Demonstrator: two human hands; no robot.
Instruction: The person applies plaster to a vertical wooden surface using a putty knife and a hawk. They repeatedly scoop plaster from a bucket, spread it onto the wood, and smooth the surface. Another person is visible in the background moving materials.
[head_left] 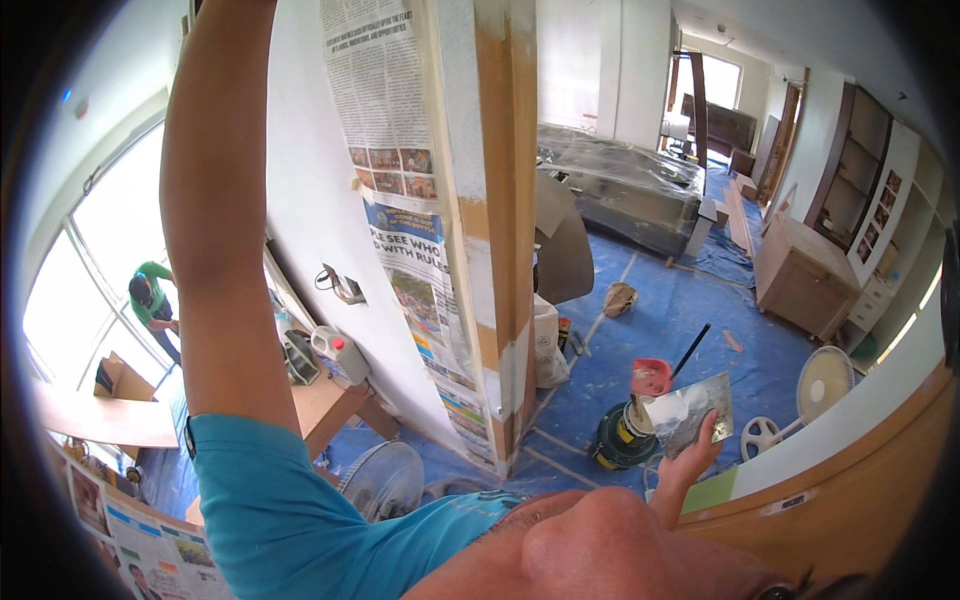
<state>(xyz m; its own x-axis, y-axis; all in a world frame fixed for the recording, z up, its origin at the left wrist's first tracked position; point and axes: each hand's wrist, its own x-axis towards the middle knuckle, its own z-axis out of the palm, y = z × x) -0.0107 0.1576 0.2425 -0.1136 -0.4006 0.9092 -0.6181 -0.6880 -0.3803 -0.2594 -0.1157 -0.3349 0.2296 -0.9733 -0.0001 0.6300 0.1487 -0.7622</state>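
My left arm (225, 200) reaches steeply up along the left side, and its hand is past the top edge, out of sight. Beside it stands a white wall with a wooden corner post (505, 200), smeared in places with white filler. Strips of newspaper (415, 290) cover part of that wall. At the lower right, my right hand (692, 462) grips a rectangular metal plate (690, 412), thumb on its upper face. Pale paste appears to coat part of the plate. Just beyond it are a red tub (652, 374) and a dark green bucket (622, 445).
Blue sheeting (650, 290) covers the floor. A plastic-wrapped piece of furniture (630, 180) and a wooden cabinet (808, 275) stand farther back. Fans (825, 385) flank the work spot. On a wooden bench sits a white jug (340, 355). A person in green (152, 295) bends near the windows.
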